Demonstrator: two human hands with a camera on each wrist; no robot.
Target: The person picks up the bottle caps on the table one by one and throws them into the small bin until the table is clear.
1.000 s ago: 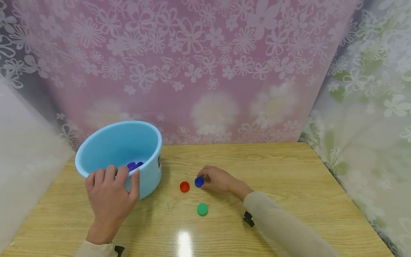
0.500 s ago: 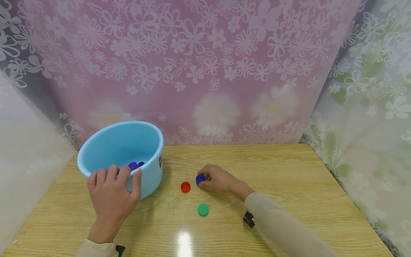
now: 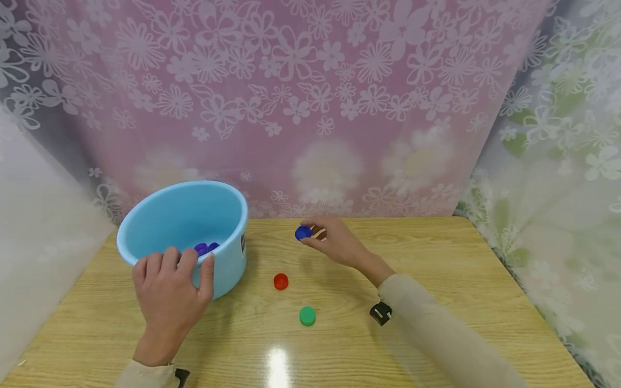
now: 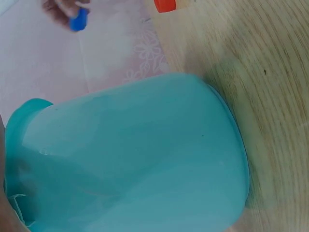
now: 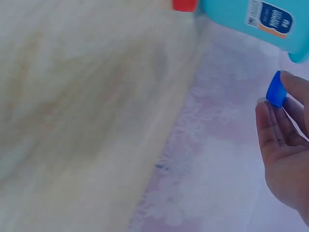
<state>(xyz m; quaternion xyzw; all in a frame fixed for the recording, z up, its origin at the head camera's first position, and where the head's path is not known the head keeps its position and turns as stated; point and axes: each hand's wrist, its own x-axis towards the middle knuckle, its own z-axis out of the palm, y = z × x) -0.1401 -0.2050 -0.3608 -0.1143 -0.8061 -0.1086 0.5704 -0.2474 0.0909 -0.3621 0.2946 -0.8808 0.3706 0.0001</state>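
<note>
My left hand [image 3: 170, 302] grips the near rim of a light blue bucket [image 3: 230, 272], fingers over the edge and thumb outside. The bucket leans towards me, and a few purple-blue caps [image 3: 201, 249] show inside it. Between thumb and fingertips, my right hand [image 3: 339, 242] pinches a blue bottle cap [image 3: 303, 233], held above the table to the right of the bucket. In the right wrist view the blue cap [image 5: 276, 90] is seen edge-on at the fingertips. A red cap [image 3: 281, 281] and a green cap [image 3: 308, 316] lie on the table between the hands.
The wooden table [image 3: 436, 323] runs back to a pink flowered curtain [image 3: 320, 108]. Pale flowered cloth [image 3: 572, 178] hangs along the right side, and a whitish surface [image 3: 43, 226] borders the left. A label [image 5: 273, 19] marks the bucket's side.
My right hand has lifted the blue cap off the table, up and away from beside the red cap. The left hand keeps its grip on the bucket rim.
</note>
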